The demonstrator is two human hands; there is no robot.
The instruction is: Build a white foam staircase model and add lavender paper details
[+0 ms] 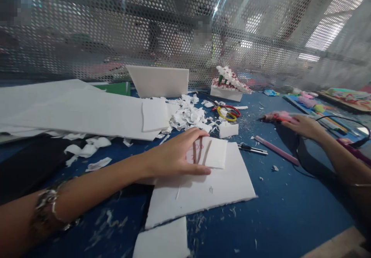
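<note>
My left hand (176, 153) grips a small white foam block (216, 152) between thumb and fingers. The block has pinkish-red marks on one face and rests on a larger flat white foam sheet (203, 196). To the right, my right hand (304, 126) is closed around a pink glue gun (278, 116) with a dark tip pointing left; motion blurs it somewhat. Between the hands lie a slim craft knife (252, 149) and a pinkish stick (276, 150). Scissors with red and yellow handles (227, 113) lie behind them.
Long white foam boards (87, 109) cover the back left, beside a heap of torn white scraps (188, 113). A decorated foam model (228, 84) stands near the perforated metal screen (174, 30). A black cord (344, 117) loops at right, near coloured trays (307, 103).
</note>
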